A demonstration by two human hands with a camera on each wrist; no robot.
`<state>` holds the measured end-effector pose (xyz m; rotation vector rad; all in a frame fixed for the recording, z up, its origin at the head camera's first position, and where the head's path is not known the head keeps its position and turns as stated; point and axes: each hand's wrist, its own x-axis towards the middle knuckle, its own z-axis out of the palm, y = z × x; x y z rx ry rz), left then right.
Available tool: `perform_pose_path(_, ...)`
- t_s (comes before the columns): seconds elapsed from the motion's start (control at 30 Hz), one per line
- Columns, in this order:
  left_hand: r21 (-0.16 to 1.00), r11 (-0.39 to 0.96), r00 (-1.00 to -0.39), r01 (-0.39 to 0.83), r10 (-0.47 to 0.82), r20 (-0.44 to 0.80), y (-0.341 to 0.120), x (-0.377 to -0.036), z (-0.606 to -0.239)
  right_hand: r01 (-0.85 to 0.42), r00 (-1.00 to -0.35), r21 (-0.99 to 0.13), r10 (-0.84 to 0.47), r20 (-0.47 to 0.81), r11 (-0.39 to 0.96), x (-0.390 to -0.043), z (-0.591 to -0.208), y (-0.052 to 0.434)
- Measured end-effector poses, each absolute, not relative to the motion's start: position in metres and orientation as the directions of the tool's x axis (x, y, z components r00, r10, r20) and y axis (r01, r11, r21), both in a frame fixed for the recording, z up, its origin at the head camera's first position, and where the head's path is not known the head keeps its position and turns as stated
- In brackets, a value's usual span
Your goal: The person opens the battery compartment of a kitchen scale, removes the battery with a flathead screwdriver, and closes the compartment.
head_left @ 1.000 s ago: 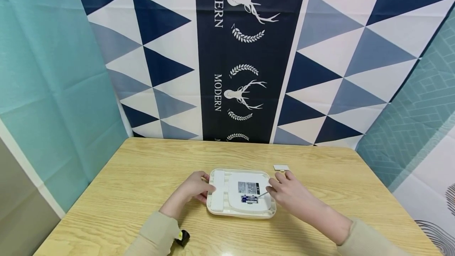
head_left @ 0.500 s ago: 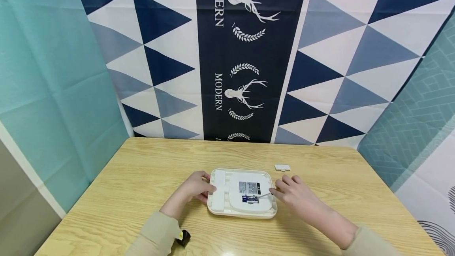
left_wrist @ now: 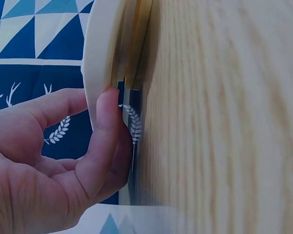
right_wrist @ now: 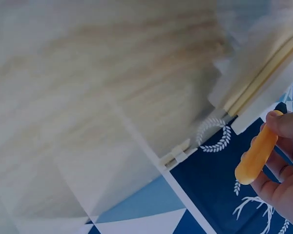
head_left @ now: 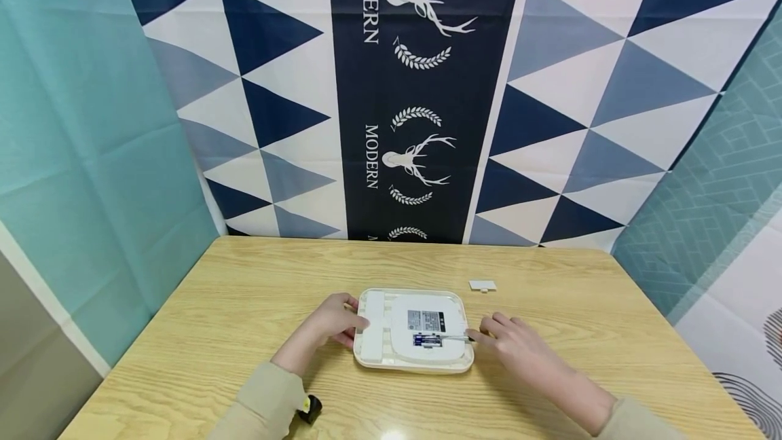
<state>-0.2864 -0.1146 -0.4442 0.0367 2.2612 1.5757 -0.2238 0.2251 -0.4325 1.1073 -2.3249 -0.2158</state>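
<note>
A flat white device (head_left: 373,331) lies underside up in the middle of the wooden table (head_left: 244,290). Its open battery bay (head_left: 427,340) shows blue cells under a printed label. My left hand (head_left: 332,321) grips the device's left edge; in the left wrist view my left hand's thumb (left_wrist: 105,131) presses on the cream rim (left_wrist: 112,44). My right hand (head_left: 513,341) sits just off the right edge and holds a small screwdriver (head_left: 455,338), whose metal tip points at the battery bay. In the right wrist view its orange handle (right_wrist: 256,155) lies between my fingers (right_wrist: 283,180).
A small white battery cover (head_left: 482,285) lies on the table behind my right hand. A small black object (head_left: 308,409) sits by my left sleeve. Patterned cloth (head_left: 427,87) hangs close behind the table and along both sides.
My right hand has drawn back towards me and to the right, off the device's top, with the screwdriver tip still at the battery bay. The left hand has not moved.
</note>
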Motion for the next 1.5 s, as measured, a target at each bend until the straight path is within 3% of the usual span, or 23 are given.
perform_pose_path(0.83, 0.905, 0.381, -0.927, -0.190, 0.235, -0.293, -0.114, -0.287, -0.445, -0.692, -0.516, 0.236, -0.696, 0.499, 0.682, -0.224, -0.444, 0.228)
perform_pose_path(1.5, 0.912, 0.368, -0.929, -0.183, 0.240, -0.283, -0.114, -0.285, -0.448, -0.651, -0.517, 0.289, -0.689, 0.508, 0.702, -0.219, -0.436, 0.229)
